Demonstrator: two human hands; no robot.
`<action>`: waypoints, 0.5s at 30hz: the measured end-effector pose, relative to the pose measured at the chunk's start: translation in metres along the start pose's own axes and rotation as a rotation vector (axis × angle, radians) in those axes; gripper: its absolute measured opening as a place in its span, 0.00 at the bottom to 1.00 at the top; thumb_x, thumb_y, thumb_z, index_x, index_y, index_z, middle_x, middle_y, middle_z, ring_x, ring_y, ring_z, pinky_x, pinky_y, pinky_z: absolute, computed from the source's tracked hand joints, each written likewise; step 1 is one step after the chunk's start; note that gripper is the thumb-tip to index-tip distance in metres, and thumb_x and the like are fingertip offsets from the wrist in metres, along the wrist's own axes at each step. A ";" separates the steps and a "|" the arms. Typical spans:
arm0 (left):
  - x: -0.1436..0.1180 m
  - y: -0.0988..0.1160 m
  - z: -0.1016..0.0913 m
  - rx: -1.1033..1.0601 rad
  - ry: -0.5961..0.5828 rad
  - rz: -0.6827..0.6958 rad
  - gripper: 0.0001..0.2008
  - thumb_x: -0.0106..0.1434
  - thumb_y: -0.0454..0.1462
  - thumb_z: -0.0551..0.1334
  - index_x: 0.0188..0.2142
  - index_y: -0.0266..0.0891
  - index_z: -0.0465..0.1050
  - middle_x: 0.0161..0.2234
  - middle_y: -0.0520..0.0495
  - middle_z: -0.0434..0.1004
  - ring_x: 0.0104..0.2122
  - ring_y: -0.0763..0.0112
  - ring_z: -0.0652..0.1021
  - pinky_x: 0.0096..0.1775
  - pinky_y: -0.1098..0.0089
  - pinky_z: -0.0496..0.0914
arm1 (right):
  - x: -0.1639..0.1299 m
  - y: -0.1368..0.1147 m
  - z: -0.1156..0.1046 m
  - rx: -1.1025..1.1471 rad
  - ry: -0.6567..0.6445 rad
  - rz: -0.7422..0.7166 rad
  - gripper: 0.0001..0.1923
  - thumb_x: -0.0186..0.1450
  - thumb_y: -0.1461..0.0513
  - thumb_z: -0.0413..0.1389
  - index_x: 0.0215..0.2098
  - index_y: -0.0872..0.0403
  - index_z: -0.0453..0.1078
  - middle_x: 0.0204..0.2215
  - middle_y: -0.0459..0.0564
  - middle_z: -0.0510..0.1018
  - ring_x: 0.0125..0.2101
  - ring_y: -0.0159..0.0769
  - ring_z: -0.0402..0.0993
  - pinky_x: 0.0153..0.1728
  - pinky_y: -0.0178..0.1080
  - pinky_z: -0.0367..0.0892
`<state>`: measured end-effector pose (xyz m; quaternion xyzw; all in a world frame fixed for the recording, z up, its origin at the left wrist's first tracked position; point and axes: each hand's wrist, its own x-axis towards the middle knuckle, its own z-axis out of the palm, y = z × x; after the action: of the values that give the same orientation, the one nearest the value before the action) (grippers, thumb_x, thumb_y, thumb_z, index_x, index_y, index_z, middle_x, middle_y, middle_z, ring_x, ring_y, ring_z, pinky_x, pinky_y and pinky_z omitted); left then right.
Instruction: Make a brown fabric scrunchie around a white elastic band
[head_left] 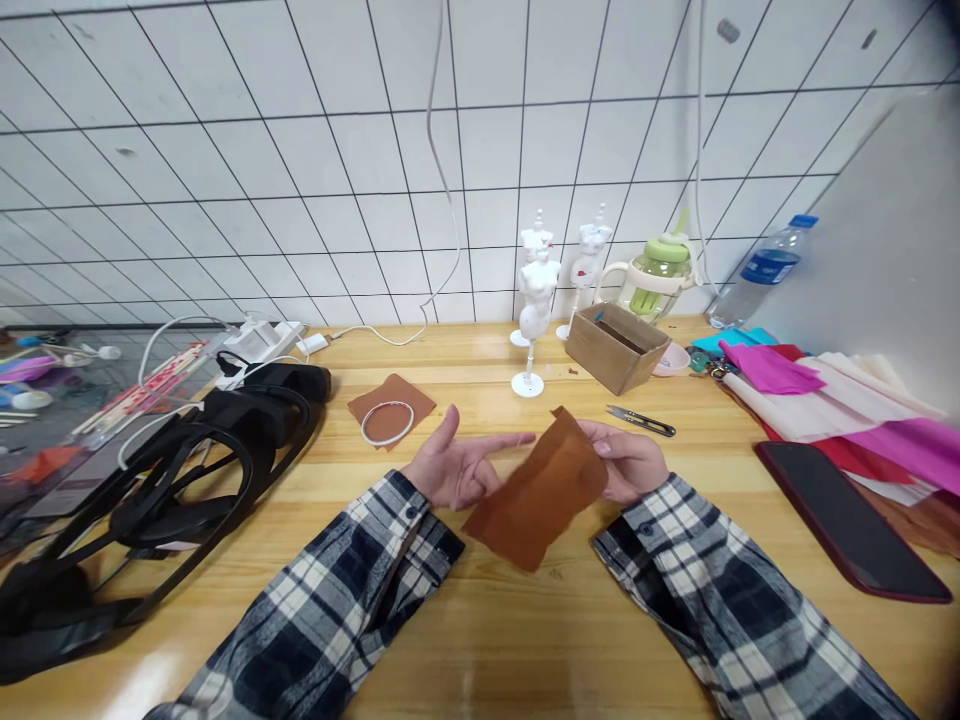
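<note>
Near the middle of the wooden table (480, 620), the right hand (626, 462) pinches a brown cloth piece (541, 492) by its far right edge; the cloth hides its fingertips. The left hand (457, 467) lies spread, palm up, forefinger touching the cloth. Small snips (641, 421) lie just beyond.

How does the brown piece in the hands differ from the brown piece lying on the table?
The held piece is larger than the table piece. The held piece is lifted and tilted, pinched at its edge by the right hand, with the open left hand beside it; the table piece lies flat, untouched. A white ring sits on the table piece; nothing rests on the held one. Both are thin brown sheets.
</note>
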<state>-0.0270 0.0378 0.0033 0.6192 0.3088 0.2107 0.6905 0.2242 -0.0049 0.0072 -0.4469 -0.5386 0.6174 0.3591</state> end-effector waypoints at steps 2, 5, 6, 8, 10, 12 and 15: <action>0.002 -0.001 -0.009 -0.155 0.061 0.001 0.42 0.63 0.61 0.35 0.61 0.35 0.58 0.35 0.40 0.80 0.19 0.72 0.73 0.35 0.62 0.72 | 0.004 0.005 -0.003 -0.082 -0.034 0.069 0.10 0.58 0.56 0.49 0.31 0.54 0.65 0.20 0.45 0.67 0.18 0.31 0.61 0.22 0.34 0.58; 0.008 -0.006 -0.020 -0.212 0.356 0.160 0.34 0.65 0.57 0.45 0.61 0.37 0.55 0.42 0.38 0.78 0.30 0.70 0.78 0.44 0.61 0.71 | 0.015 0.014 0.002 -0.364 -0.028 0.072 0.06 0.58 0.60 0.50 0.30 0.53 0.66 0.21 0.43 0.67 0.19 0.29 0.60 0.23 0.32 0.57; 0.010 -0.008 -0.022 -0.163 0.420 0.201 0.32 0.65 0.55 0.48 0.60 0.36 0.56 0.44 0.38 0.77 0.36 0.67 0.78 0.47 0.60 0.69 | 0.018 0.016 0.006 -0.493 0.003 0.036 0.06 0.58 0.61 0.50 0.29 0.53 0.67 0.21 0.43 0.68 0.21 0.30 0.62 0.25 0.32 0.58; 0.013 -0.011 -0.022 0.009 0.459 0.237 0.29 0.64 0.52 0.55 0.57 0.36 0.60 0.45 0.38 0.77 0.46 0.63 0.76 0.51 0.60 0.66 | 0.021 0.017 0.014 -0.753 0.074 -0.065 0.05 0.58 0.63 0.51 0.29 0.53 0.69 0.26 0.44 0.72 0.27 0.31 0.67 0.30 0.33 0.60; 0.014 -0.013 -0.016 0.244 0.413 0.238 0.27 0.62 0.50 0.59 0.55 0.37 0.63 0.45 0.39 0.77 0.49 0.62 0.75 0.53 0.60 0.64 | 0.021 0.016 0.021 -0.950 0.125 -0.155 0.06 0.58 0.65 0.52 0.30 0.53 0.70 0.32 0.47 0.73 0.33 0.33 0.69 0.36 0.34 0.61; 0.014 -0.013 -0.008 0.501 0.347 0.235 0.27 0.58 0.48 0.64 0.54 0.39 0.65 0.45 0.42 0.77 0.48 0.61 0.75 0.54 0.59 0.62 | 0.019 0.014 0.024 -1.060 0.136 -0.205 0.06 0.60 0.65 0.51 0.32 0.53 0.71 0.35 0.48 0.73 0.36 0.33 0.69 0.38 0.34 0.61; 0.015 -0.013 0.003 0.815 0.301 0.225 0.26 0.55 0.43 0.67 0.52 0.44 0.68 0.42 0.47 0.79 0.47 0.60 0.75 0.56 0.57 0.58 | 0.018 0.014 0.025 -1.114 0.120 -0.208 0.07 0.62 0.65 0.50 0.34 0.52 0.70 0.36 0.47 0.72 0.36 0.33 0.70 0.38 0.34 0.60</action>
<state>-0.0154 0.0435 -0.0114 0.8328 0.3944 0.2337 0.3102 0.1952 0.0009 -0.0085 -0.5477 -0.8028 0.1748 0.1580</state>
